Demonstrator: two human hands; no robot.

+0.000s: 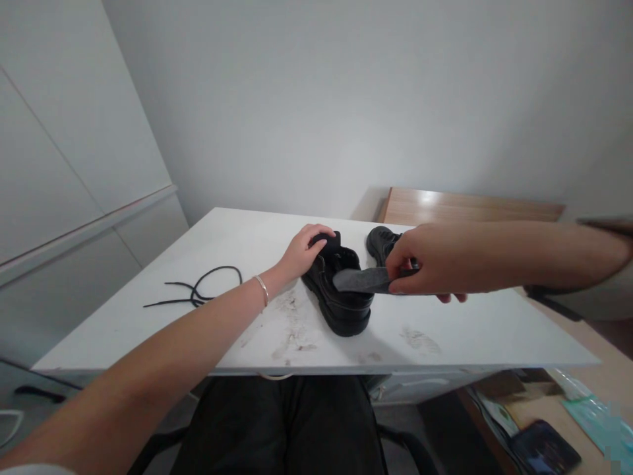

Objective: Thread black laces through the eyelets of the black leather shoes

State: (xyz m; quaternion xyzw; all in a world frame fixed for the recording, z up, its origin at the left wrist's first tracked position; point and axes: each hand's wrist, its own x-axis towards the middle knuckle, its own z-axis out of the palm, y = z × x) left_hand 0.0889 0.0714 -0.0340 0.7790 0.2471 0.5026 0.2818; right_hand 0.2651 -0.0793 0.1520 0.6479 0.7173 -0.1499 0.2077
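Fingers [394, 264] of the right hand [418, 260] pinch a grey insole [363, 280] — its rounded end inside a black shoe [341, 310], the forearm [514, 257] level from the right. The left hand [301, 251], arm stretched forward, grips the shoe's tongue [333, 243]. The shoe stands mid-worktop [148, 340], heel toward the near edge — a lace [192, 299] well left, a second shoe [378, 244] just beyond.

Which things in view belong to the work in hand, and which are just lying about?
In use:
- black shoe, left hand on its tongue
- grey insole-like piece, in the right hand
- probably also: loose black lace, second shoe; neither is held

Lying about, seemingly unrelated:
- dark phone-like device
- teal plastic item
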